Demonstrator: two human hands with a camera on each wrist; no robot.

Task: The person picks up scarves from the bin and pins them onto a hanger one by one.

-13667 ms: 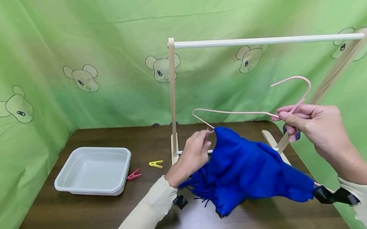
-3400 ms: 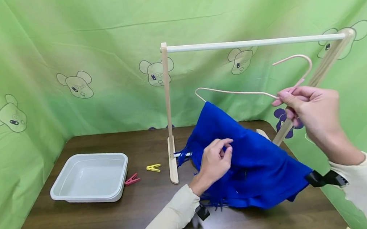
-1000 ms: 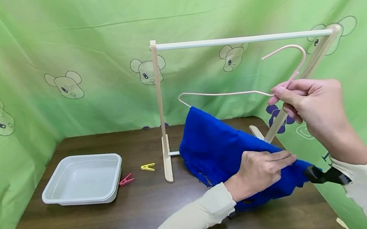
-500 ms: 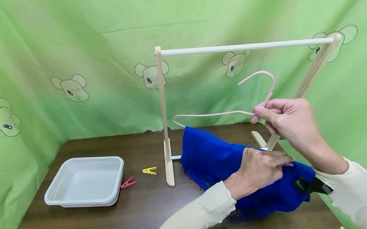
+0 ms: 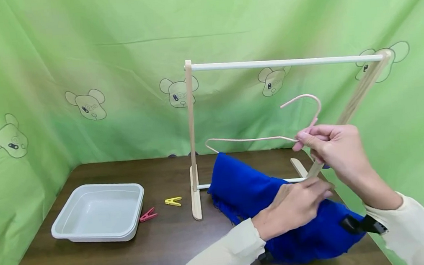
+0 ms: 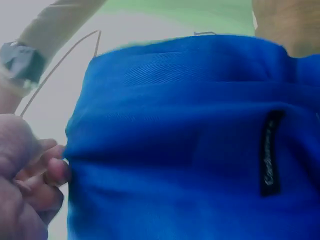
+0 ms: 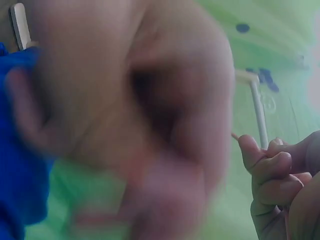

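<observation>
In the head view my right hand [image 5: 336, 151] pinches a pink clothes hanger [image 5: 248, 139] just under its hook, left of the rack's right post. A blue fringed scarf [image 5: 238, 178] is draped over the hanger's lower part, its fringe hanging at the left and its bottom close over the table. My left hand [image 5: 292, 207] is at the scarf's right part. In the left wrist view, fingertips [image 6: 59, 170] pinch the scarf's side edge, where a fold starts; a black label [image 6: 271, 155] shows on the cloth. The right wrist view shows the left hand large and blurred.
A wooden rack [image 5: 191, 121] with a white top bar [image 5: 285, 62] stands behind the scarf. To the left are a yellow clothespin [image 5: 173, 201], a red clothespin [image 5: 148, 214] and a white plastic basin [image 5: 100, 235] on the brown table [image 5: 162, 254]. A green curtain [image 5: 133, 59] hangs behind.
The left hand has moved from the hanger's left end to the scarf's right part, and the scarf is spread wider along the hanger. In the last second the right hand has lowered the hanger.
</observation>
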